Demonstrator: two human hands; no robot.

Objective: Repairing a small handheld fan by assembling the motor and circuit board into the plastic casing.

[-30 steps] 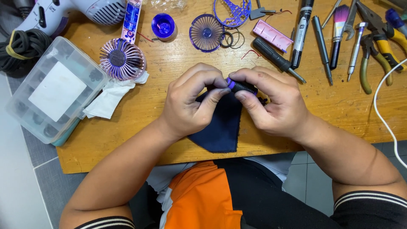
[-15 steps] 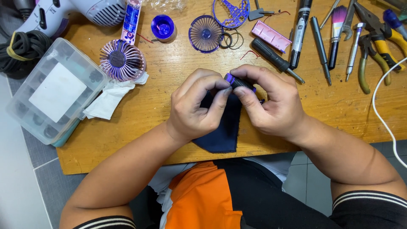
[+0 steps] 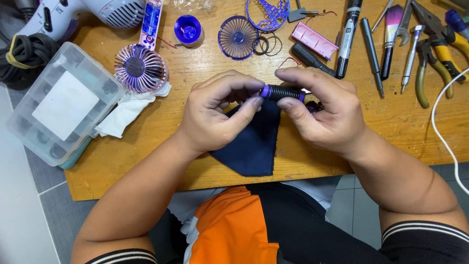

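Both of my hands meet over the middle of the wooden table [image 3: 161, 142]. A short black ribbed cylinder with purple ends [image 3: 282, 92] is held between them. My left hand [image 3: 220, 110] pinches its left purple end with thumb and fingers. My right hand [image 3: 322, 115] grips its right part from above and below. A dark blue cloth [image 3: 251, 142] lies flat on the table just under the hands, reaching the near edge.
A clear plastic box [image 3: 61, 105] overhangs the left edge beside white tissue [image 3: 124, 112]. Behind it lie a pink fan grille [image 3: 139, 68], a purple grille [image 3: 238, 36], a purple cap [image 3: 187, 29], a hair dryer [image 3: 93, 12], a pink case [image 3: 314, 40], and pens, screwdrivers and pliers [image 3: 430, 58] at right.
My hands have drawn slightly apart, so the ribbed cylinder between them shows more fully. The cloth and the table's other things have not moved.
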